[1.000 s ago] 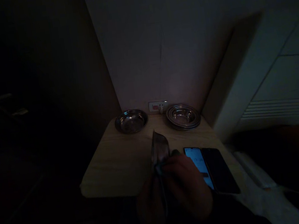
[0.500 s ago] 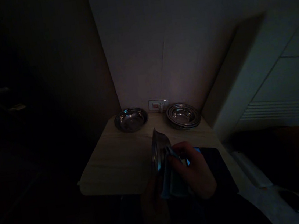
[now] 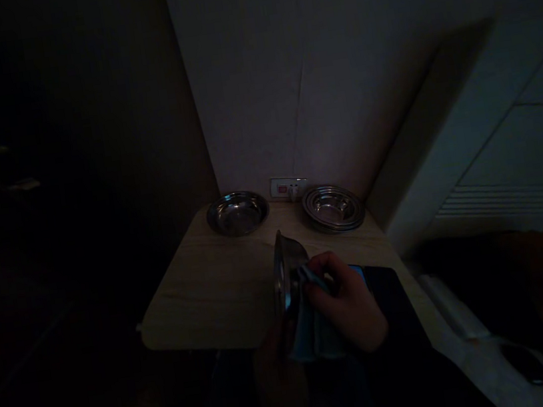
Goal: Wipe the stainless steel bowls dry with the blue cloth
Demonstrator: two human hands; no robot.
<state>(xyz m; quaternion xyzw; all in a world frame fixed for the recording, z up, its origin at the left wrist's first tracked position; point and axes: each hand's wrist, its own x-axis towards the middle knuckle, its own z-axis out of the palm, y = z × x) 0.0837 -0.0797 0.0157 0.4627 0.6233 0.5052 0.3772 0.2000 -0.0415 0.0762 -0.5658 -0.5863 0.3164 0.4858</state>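
The room is very dark. My left hand (image 3: 277, 371) holds a steel bowl (image 3: 284, 276) up on its edge from below, over the near edge of a small wooden table (image 3: 212, 286). My right hand (image 3: 349, 304) presses a bluish cloth (image 3: 312, 332) against the bowl's right face, fingers curled round the cloth. A single steel bowl (image 3: 237, 212) sits at the table's back left. A stack of steel bowls (image 3: 333, 207) sits at the back right.
A phone (image 3: 390, 294) with a lit screen lies on the table right of my hands, partly hidden by my right hand. A wall socket (image 3: 287, 188) is between the far bowls. White furniture (image 3: 494, 132) rises at right; a dark object (image 3: 526, 363) lies lower right.
The bowl has been lifted a little and turned more edge-on. My right hand with the cloth has moved up along the bowl's right face, covering more of the phone screen.
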